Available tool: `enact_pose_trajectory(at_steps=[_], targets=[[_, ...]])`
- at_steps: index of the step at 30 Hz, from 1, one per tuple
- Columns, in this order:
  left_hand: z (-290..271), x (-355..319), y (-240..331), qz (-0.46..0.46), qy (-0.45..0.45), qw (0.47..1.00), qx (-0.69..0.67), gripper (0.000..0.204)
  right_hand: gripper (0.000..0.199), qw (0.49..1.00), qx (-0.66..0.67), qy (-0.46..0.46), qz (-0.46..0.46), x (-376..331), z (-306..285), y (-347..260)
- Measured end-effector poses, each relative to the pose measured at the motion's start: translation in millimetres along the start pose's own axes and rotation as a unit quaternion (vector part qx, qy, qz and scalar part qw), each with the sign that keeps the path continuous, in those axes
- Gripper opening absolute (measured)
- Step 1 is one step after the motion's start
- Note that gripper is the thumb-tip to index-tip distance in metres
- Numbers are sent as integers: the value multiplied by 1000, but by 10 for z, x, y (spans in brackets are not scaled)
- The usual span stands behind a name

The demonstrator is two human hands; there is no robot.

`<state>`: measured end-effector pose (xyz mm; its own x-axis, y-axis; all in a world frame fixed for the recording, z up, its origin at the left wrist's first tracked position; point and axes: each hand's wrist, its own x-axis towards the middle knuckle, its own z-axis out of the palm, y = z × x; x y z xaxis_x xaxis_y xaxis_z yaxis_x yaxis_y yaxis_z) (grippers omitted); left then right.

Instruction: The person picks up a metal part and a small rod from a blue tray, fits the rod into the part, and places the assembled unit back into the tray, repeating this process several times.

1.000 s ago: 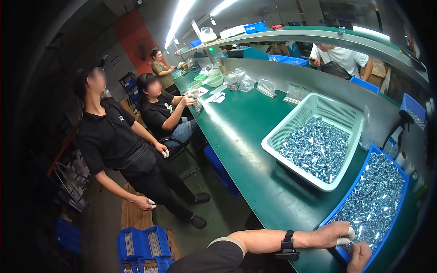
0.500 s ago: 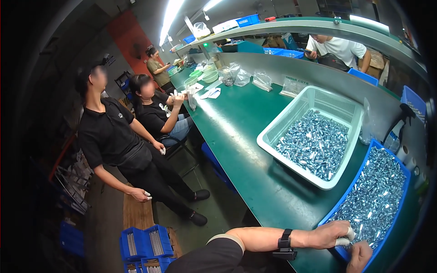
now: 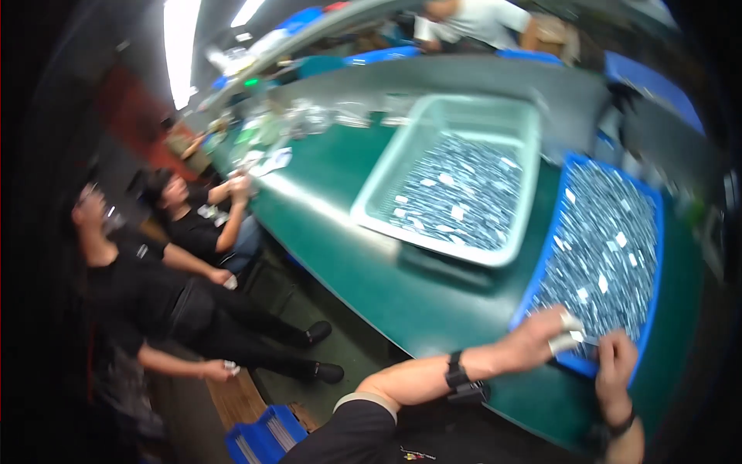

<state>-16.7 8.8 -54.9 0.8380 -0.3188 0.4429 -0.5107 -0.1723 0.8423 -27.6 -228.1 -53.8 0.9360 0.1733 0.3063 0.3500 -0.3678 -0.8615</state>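
Observation:
A blue tray [image 3: 655, 255] full of small shiny metal parts [image 3: 603, 247] lies on the green bench at the right. Over its near end are both my hands, close together with the fingers pinched. My left hand [image 3: 533, 340], wearing white finger cots, reaches in from the left. Facing it is my right hand [image 3: 616, 363], at the tray's near right corner. A small pale sliver shows between the fingertips, too blurred to make out. Farther left stands a pale green plastic basket [image 3: 371, 193], partly filled with similar metal parts.
The green workbench [image 3: 325, 240] runs away to the far left, with plastic bags [image 3: 352, 114] along its back. Two people in black, one standing [image 3: 154, 301] and one seated [image 3: 201, 224], are at the left. Blue bins [image 3: 267, 435] sit low beside the bench.
The view has swung, so the bench, basket and tray sit farther left and higher, with motion blur. More of my right hand and wrist shows. Both hands stay close together over the tray's near end.

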Motion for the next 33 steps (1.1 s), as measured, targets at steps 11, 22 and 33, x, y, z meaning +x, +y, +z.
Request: enact_pose_trajectory(at_steps=[11, 22, 33], targets=[[8, 165, 145, -7, -39, 999, 27, 18, 18, 998, 55, -39, 17, 140, -95, -170], [-113, 131, 390, 6, -60, 990, 126, 15, 25, 995, 31, -60, -69, 67, -50, -137], [-1336, 692, 553, 101, 93, 821, 554, 32, 36, 991, 133, -8, -2, 132, -77, -108]])
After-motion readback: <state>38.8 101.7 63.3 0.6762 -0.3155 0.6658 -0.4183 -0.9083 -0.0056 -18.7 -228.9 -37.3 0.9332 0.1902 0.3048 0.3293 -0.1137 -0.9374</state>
